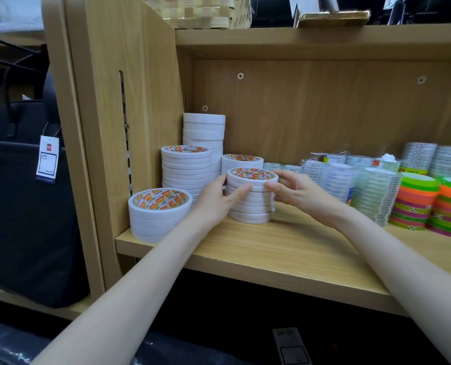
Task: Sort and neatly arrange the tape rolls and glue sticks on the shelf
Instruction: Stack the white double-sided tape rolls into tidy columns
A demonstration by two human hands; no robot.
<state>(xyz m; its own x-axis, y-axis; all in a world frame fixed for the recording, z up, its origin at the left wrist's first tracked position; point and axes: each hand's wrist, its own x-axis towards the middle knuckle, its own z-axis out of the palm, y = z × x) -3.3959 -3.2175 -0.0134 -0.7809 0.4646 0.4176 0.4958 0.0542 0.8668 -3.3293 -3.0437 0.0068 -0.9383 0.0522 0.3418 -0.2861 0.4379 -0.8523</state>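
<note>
A stack of thin white tape rolls [251,204] stands near the middle of the wooden shelf [271,248]. My left hand [216,198] grips its left side and my right hand [291,189] grips its right side, fingers curled round the upper rolls. Left of it stand other white stacks: a short wide one [159,214] at the front corner, a taller one [186,169] behind it, the tallest [204,133] at the back, and one [241,160] just behind the held stack. No glue sticks are visible.
Clear tape rolls [350,177] in wrapped stacks fill the shelf's right half, with neon green, orange and pink rolls [429,206] at the far right. The shelf's side panel [129,101] closes the left. A woven basket [206,11] sits on the board above.
</note>
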